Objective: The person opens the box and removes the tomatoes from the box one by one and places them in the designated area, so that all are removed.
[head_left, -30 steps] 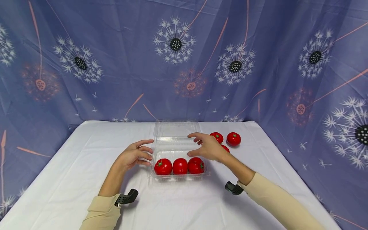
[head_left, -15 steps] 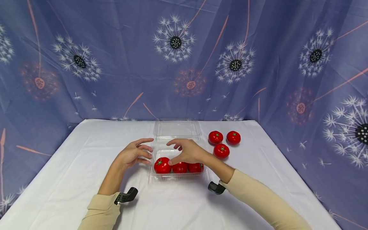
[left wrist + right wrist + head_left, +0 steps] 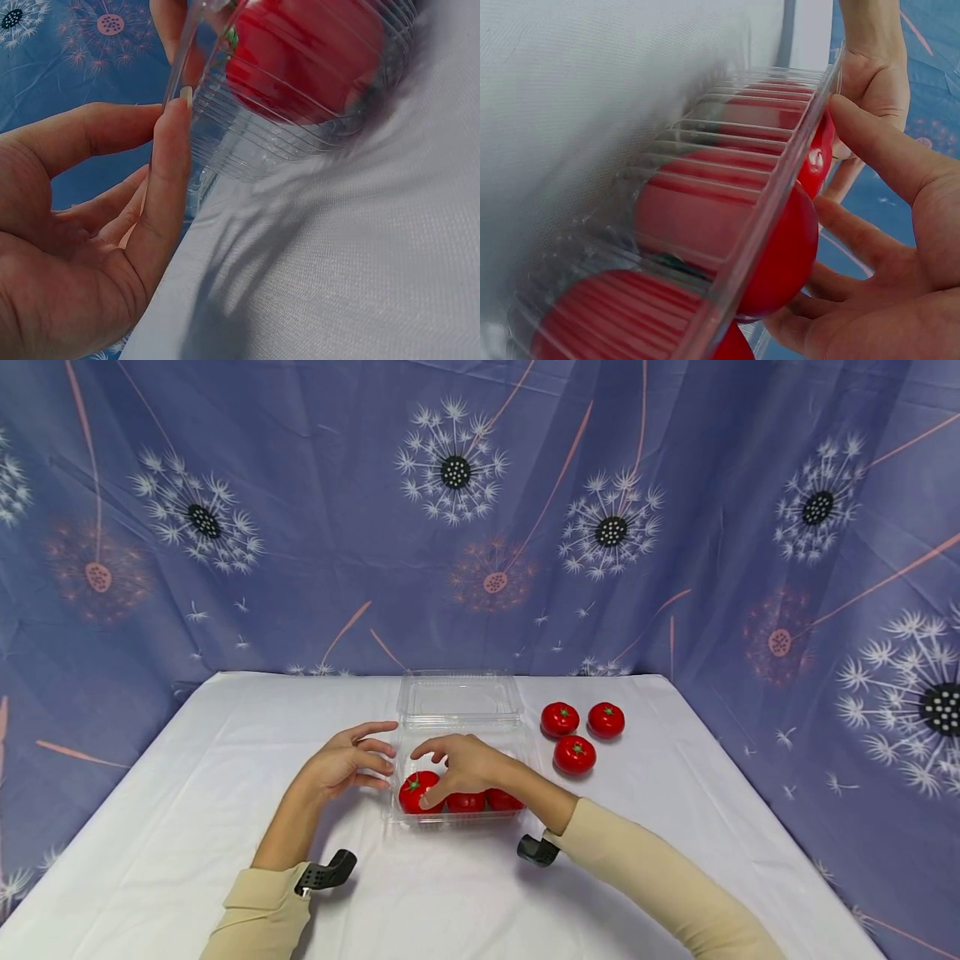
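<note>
Your left hand (image 3: 337, 768), fingers loosely spread, touches the box (image 3: 461, 821), likely to steady it. Your right hand (image 3: 472, 764), thumb wide apart, gripping nothing, is over the box's left tomato (image 3: 412, 789).

Legible text: none. No label, brand, number or sign can be read in the head view or in either wrist view.

Backdrop (image 3: 330, 568): blue-purple fabric, hung behind and along both sides, soft folds
Print: white dandelion heads (image 3: 454, 472), dark centers; fainter pink heads (image 3: 495, 582), long pink stems (image 3: 921, 560)
Tablecloth (image 3: 150, 843): white, faint creases, far edge close to backdrop
Light: bright on cloth, soft shadows (image 3: 255, 232)
</note>
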`<state>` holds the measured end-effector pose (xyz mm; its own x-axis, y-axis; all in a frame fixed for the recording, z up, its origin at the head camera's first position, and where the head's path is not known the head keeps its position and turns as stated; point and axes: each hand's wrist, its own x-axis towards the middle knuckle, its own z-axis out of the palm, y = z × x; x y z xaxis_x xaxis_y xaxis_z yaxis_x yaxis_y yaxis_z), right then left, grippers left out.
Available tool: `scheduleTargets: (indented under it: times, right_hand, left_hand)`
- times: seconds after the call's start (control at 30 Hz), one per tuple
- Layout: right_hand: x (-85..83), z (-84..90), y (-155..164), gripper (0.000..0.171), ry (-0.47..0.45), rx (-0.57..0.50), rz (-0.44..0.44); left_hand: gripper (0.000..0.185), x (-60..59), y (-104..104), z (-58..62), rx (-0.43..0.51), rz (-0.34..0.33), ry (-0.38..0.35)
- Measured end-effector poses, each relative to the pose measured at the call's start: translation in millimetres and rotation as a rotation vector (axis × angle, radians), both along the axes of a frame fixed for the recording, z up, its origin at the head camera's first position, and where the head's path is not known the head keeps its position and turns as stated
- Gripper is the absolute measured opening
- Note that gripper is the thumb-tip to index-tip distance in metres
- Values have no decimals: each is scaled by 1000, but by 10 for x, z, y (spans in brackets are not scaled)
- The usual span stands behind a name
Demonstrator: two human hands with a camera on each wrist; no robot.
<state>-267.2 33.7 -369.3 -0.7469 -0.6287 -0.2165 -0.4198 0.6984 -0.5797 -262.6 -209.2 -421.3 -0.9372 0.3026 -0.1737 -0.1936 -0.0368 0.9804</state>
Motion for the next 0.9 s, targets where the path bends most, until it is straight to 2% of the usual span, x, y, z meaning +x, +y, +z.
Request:
scheduleTargets:
  times: [0.33,0.73,0.9]
  right_hand:
    - [-24,-41,-35,70,-20,41,27]
    - [-122,-93,-85,61,-185,52,36]
    - [-155,-99,-89,61,-217,50,41]
  left_hand:
    - [81,11,13,9,-7,-1,-2]
    - [81,22,10,15,-4,-4,-8]
    - [81,19,15,17,-2,-5,-3]
